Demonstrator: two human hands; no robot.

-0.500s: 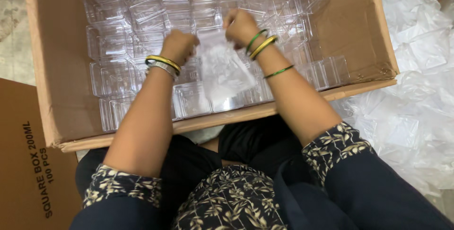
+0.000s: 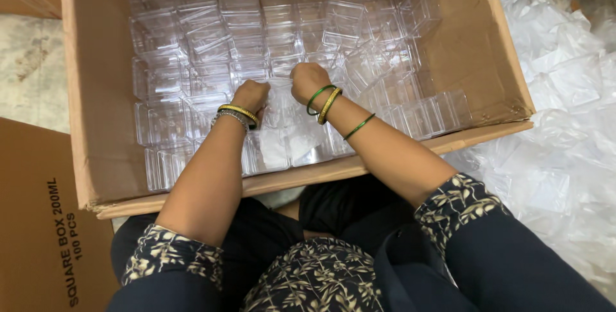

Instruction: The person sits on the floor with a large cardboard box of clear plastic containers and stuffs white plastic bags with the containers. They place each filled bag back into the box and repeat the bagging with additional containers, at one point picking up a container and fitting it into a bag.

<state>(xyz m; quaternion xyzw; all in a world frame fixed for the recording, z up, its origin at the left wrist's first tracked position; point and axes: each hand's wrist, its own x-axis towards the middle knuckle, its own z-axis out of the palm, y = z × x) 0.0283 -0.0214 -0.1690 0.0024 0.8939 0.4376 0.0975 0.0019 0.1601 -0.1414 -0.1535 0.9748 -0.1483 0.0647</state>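
Head view: we note the left hand (image 2: 251,95) and right hand (image 2: 308,81), fingers clenched on one clear square box (image 2: 280,94) mid-carton (image 2: 96,126); in our judgement, excess squeeze could crack it or topple neighbouring clear boxes (image 2: 192,49).

Clear square boxes (image 2: 282,10) in the carton (image 2: 96,94), plastic wrappers (image 2: 564,94) right of it

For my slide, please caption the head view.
Both hands reach into a cardboard box of clear plastic containers.
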